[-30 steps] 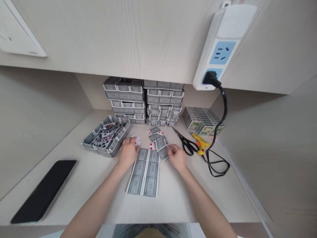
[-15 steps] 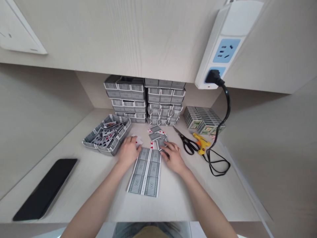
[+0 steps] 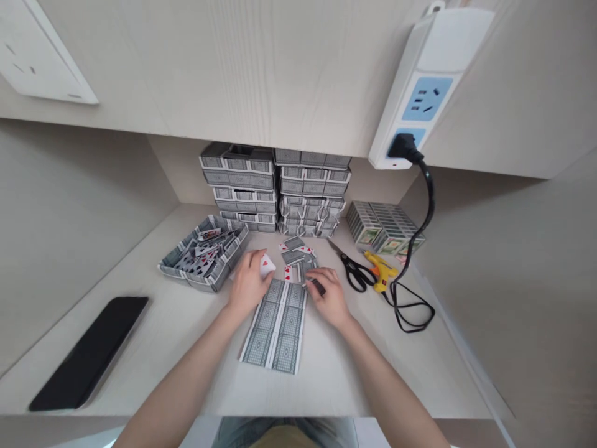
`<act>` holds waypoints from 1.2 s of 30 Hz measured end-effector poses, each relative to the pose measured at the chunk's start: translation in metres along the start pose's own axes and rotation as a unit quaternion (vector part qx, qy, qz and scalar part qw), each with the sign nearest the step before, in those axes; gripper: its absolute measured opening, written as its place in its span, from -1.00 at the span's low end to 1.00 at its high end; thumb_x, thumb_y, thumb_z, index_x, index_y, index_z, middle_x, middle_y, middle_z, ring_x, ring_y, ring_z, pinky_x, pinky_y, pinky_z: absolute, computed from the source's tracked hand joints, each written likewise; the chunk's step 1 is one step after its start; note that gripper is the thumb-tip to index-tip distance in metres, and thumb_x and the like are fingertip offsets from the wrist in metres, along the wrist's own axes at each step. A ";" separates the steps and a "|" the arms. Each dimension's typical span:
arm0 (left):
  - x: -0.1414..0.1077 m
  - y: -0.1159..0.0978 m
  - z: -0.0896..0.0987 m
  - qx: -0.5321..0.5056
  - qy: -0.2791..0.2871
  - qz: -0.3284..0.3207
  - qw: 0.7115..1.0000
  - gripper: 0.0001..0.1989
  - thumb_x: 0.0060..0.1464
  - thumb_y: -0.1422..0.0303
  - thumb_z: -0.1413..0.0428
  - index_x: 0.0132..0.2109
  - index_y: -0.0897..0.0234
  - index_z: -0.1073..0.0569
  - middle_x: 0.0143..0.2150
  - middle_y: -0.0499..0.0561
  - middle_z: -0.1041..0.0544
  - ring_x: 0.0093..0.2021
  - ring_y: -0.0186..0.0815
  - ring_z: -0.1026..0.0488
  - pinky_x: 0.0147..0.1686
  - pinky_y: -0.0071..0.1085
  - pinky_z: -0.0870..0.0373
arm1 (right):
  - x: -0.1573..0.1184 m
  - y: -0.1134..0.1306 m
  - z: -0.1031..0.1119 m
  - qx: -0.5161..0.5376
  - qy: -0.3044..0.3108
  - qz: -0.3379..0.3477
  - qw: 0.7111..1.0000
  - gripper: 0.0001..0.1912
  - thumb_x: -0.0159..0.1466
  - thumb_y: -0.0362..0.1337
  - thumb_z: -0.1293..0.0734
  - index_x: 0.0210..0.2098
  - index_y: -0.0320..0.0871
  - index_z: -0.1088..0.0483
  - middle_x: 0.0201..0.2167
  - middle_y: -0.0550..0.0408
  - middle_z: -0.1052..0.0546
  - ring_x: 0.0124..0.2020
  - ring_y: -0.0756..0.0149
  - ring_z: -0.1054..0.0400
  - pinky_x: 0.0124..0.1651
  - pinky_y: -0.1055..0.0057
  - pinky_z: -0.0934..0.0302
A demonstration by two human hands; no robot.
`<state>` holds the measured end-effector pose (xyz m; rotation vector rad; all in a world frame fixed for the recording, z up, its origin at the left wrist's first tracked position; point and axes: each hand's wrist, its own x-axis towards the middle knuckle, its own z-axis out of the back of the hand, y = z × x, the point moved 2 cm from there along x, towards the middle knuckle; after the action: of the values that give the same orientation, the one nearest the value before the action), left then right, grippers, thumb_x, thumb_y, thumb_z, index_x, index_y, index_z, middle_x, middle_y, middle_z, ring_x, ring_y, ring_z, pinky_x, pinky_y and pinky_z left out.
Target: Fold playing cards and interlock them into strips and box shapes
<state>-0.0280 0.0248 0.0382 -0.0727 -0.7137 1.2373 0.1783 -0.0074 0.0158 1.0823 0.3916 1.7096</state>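
My left hand [image 3: 247, 285] is closed on a white playing card [image 3: 265, 266] showing a red heart, lifted at its fingertips. My right hand [image 3: 330, 300] pinches a dark-backed playing card [image 3: 318, 286] beside the loose pile. Between my wrists lies a flat panel [image 3: 290, 326] of grey-patterned cards in two columns, divided by a white strip. Just beyond its far end are loose playing cards [image 3: 293, 256], some face down and some showing red hearts. To the left of my left hand stands a card-built tray [image 3: 208, 285] with loose cards [image 3: 200, 264] inside.
Stacked card-built boxes [image 3: 247, 180] stand against the back. Scissors [image 3: 357, 274], a yellow glue gun [image 3: 381, 270] and packed card decks [image 3: 380, 227] sit to the right. A black cable [image 3: 431, 205] hangs from the power strip [image 3: 417, 93]. A black phone-like slab [image 3: 91, 351] lies left.
The heart card has been lifted in my left hand and tilted up. A dark card back now shows in my right fingers. The view has shifted slightly.
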 end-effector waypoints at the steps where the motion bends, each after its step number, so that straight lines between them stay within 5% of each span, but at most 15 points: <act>1: -0.001 -0.004 0.001 -0.014 0.002 -0.018 1.000 -0.55 0.01 0.36 -0.04 0.08 0.24 -0.19 0.02 0.10 -0.29 0.04 -0.19 -0.28 0.02 -0.27 -0.26 | 0.000 0.001 0.000 0.034 -0.006 -0.016 0.999 -0.80 0.17 -0.26 -0.25 -0.23 -0.12 -0.44 -0.27 -0.03 -0.47 -0.17 0.19 -0.29 -0.08 0.20 -0.20; 7: -0.015 -0.036 0.004 -0.079 0.033 -0.171 0.982 -0.58 0.05 0.34 -0.02 0.08 0.22 -0.21 0.03 0.11 -0.34 0.08 -0.23 -0.26 0.06 -0.24 -0.24 | -0.003 0.005 -0.013 0.264 0.032 -0.155 0.951 -0.68 0.03 -0.14 -0.37 -0.25 -0.15 -0.41 -0.36 0.04 -0.48 -0.34 0.29 -0.37 -0.29 0.38 -0.29; 13: -0.024 -0.055 0.000 -0.071 0.081 -0.252 0.962 -0.58 0.06 0.37 -0.01 0.10 0.17 -0.22 0.05 0.08 -0.35 0.08 -0.21 -0.26 0.11 -0.12 -0.17 | -0.005 0.008 -0.022 0.363 0.037 -0.226 0.903 -0.73 -0.08 -0.15 -0.43 -0.44 -0.16 -0.39 -0.59 0.21 -0.43 -0.60 0.44 -0.25 -0.55 0.50 -0.19; 17: -0.017 -0.046 0.002 -0.044 0.070 -0.220 0.972 -0.56 0.04 0.35 -0.03 0.10 0.18 -0.22 0.07 0.12 -0.33 0.09 -0.14 -0.25 0.12 -0.01 -0.10 | -0.001 0.005 -0.014 0.385 0.013 -0.264 0.884 -0.72 -0.09 -0.14 -0.43 -0.46 -0.19 -0.40 -0.57 0.18 -0.46 -0.64 0.47 -0.24 -0.58 0.50 -0.17; 26: -0.016 -0.039 0.001 -0.093 0.078 -0.171 0.978 -0.48 0.04 0.28 -0.05 0.14 0.19 -0.15 0.08 0.12 -0.33 0.10 -0.16 -0.22 0.06 -0.11 -0.20 | 0.003 0.003 -0.004 0.408 -0.039 -0.296 0.863 -0.71 -0.10 -0.17 -0.44 -0.44 -0.23 -0.41 -0.54 0.12 -0.51 -0.61 0.46 -0.29 -0.60 0.54 -0.19; 36: -0.012 -0.030 -0.001 -0.123 0.024 -0.075 0.989 -0.54 0.04 0.25 -0.05 0.10 0.16 -0.23 0.05 0.09 -0.32 0.08 -0.19 -0.24 0.05 -0.17 -0.22 | 0.005 -0.020 0.014 0.390 -0.194 -0.319 0.842 -0.67 -0.10 -0.14 -0.45 -0.46 -0.20 -0.33 -0.49 0.04 -0.53 -0.53 0.27 -0.44 -0.65 0.48 -0.22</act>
<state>-0.0040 0.0044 0.0447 -0.2465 -0.8125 0.9971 0.2011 0.0017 0.0116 1.5991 1.1015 0.6810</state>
